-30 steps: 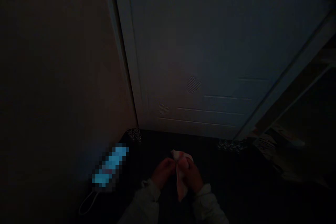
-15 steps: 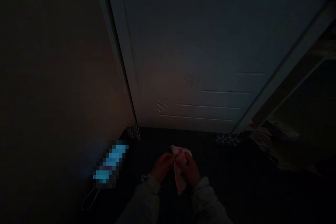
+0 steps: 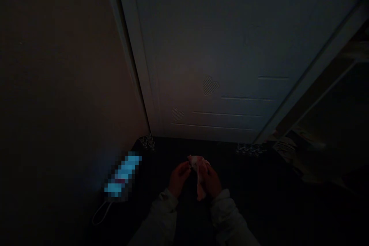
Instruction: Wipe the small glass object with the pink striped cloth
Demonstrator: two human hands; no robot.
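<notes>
In the dim head view, a small piece of pinkish cloth [image 3: 199, 163] is bunched between my hands above the dark surface [image 3: 190, 215]. Its loose end hangs toward me. My right hand [image 3: 212, 182] is closed on the cloth from the right side. At the cloth's left edge, my left hand [image 3: 179, 178] is closed in a pinch with its fingertips by the fabric. Low light hides what exactly lies between those left fingertips. Pale long sleeves cover both forearms.
A glowing, blurred phone-like device [image 3: 123, 177] with a looped cord [image 3: 100, 215] lies at the left. Behind stands a pale panel [image 3: 207, 54] with embossed hearts and lines. Clusters of small shiny rings [image 3: 147, 142] sit at the panel's lower corners. A brownish wall [image 3: 63, 84] rises at left.
The cloth has turned and bunched up, its hanging end now shorter. My left hand has shifted slightly up, and the right hand has moved a little with the cloth. The view has tilted slightly.
</notes>
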